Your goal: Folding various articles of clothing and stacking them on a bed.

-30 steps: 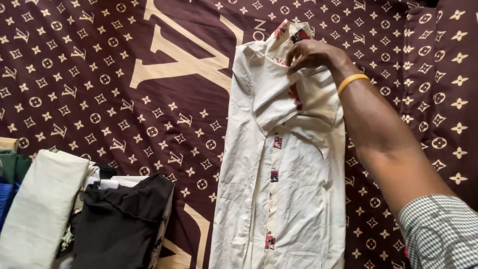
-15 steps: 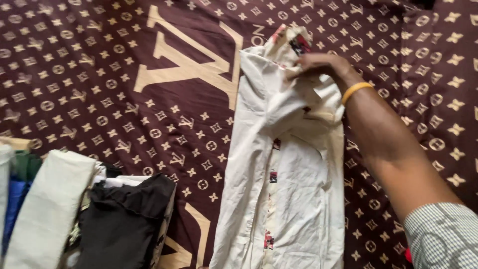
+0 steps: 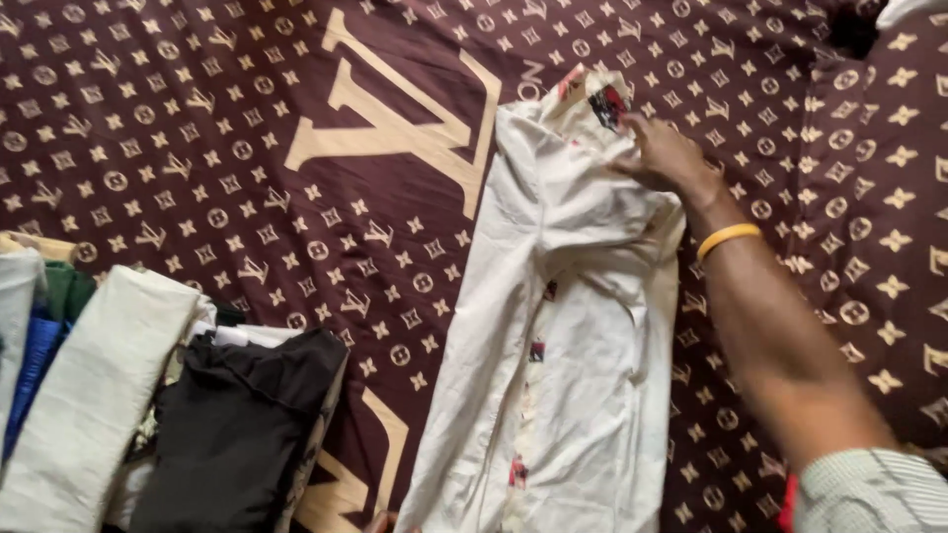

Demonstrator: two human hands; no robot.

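Note:
A cream shirt with a red-and-black patterned placket lies lengthwise on the bedspread, its sleeves folded in and its collar at the far end. My right hand lies flat on the shirt's upper part just below the collar, fingers spread and pointing at the collar. A yellow band circles that wrist, and a checked sleeve covers the upper arm. My left hand does not show.
A dark brown bedspread with tan star and flower marks covers the whole surface. At the lower left sits a pile of folded clothes: a black garment, a pale cream one, and blue and green pieces.
My right hand has let go of the pinched shoulder fabric and moved up toward the collar, now lying flat. The folded sleeve has settled down on the shirt. The view shifted slightly.

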